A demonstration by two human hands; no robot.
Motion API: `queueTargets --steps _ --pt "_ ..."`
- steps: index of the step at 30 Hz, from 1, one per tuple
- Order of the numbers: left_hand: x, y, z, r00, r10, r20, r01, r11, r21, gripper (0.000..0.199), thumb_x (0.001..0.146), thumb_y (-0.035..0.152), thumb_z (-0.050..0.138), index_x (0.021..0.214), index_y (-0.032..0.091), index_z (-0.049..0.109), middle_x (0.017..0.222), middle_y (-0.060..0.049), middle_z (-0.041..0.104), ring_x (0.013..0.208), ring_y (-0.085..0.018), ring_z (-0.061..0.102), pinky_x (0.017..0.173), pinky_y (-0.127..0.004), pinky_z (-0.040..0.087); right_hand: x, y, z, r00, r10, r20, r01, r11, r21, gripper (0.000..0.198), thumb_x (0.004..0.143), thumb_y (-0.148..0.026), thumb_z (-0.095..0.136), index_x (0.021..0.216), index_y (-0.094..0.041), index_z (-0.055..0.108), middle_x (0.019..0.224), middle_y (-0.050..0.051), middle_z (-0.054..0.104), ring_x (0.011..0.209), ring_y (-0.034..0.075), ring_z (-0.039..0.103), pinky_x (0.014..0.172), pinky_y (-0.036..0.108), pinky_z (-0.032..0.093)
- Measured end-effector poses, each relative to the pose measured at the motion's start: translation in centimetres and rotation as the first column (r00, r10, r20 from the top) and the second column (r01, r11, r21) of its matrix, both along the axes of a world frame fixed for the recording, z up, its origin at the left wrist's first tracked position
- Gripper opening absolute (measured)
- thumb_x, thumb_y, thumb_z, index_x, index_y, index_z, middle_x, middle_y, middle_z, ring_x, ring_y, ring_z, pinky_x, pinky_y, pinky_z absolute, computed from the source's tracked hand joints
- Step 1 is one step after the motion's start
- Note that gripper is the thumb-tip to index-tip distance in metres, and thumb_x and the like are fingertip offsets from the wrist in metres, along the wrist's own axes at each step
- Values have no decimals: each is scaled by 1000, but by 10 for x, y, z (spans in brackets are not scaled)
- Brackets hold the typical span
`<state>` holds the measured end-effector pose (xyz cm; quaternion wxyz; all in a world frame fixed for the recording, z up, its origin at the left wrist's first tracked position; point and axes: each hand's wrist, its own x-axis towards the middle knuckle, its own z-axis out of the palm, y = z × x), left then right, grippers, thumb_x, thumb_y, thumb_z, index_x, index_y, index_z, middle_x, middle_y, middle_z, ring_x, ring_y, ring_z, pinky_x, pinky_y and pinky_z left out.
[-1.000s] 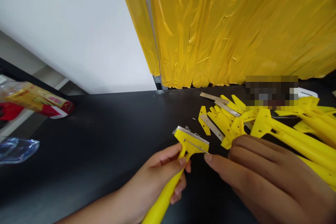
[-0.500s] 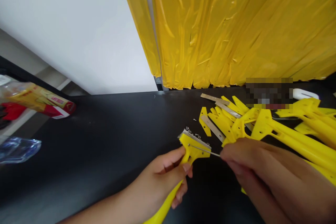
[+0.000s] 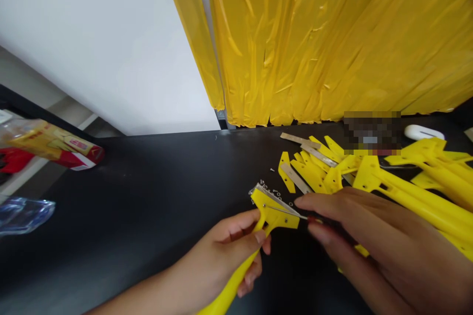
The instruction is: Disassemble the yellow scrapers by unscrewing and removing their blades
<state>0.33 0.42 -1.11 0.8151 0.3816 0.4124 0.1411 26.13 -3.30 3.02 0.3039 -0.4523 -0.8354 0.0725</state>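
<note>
My left hand (image 3: 236, 246) is closed round the handle of a yellow scraper (image 3: 275, 214), its wide head pointing away from me. A metal blade edge shows along the far side of the head, and two small screws sit in its face. My right hand (image 3: 369, 241) has thumb and forefinger at the dark red handle of a screwdriver (image 3: 288, 211). Its thin shaft lies low across the head, with the tip at the left screw. Most of the screwdriver's handle is hidden by the hand. Several loose screws and nuts (image 3: 275, 193) lie just beyond the head.
Yellow plates (image 3: 287, 172), metal blades (image 3: 295, 178) and yellow scraper handles (image 3: 410, 197) are heaped on the black table (image 3: 166, 192) at right. A white rounded object (image 3: 424, 132) lies behind them. At left are a bottle (image 3: 55, 142) and clear blue plastic (image 3: 27, 214). Yellow sheeting (image 3: 314, 44) hangs behind.
My right thumb and forefinger have spread apart, and the red handle shows between them. The scraper's head has turned slightly, and the screwdriver tip stays at the left screw.
</note>
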Motion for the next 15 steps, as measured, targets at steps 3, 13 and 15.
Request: queueTargets --steps 3,13,15 --pt "0 1 2 1000 4 2 -4 1000 -7 37 102 55 72 97 20 62 75 3 51 55 -7 46 49 -19 38 0 -1 -3 999 -50 6 50 999 8 35 105 -12 52 137 -24 59 118 7 80 104 21 80 90 33 65" --pt "0 1 0 1000 6 25 -5 1000 -30 37 102 54 73 98 20 63 71 4 50 53 -7 45 49 -18 39 -3 -2 1 999 -52 -15 52 998 -20 25 106 -13 52 127 -25 58 100 0 78 85 15 78 78 25 60" --pt "-1 1 -1 999 0 32 1 999 -32 36 103 54 73 97 20 63 69 4 50 53 -7 45 48 -18 39 -3 -1 1 999 -40 -26 39 999 -24 27 105 -11 50 127 -25 57 102 1 78 88 15 78 82 26 60"
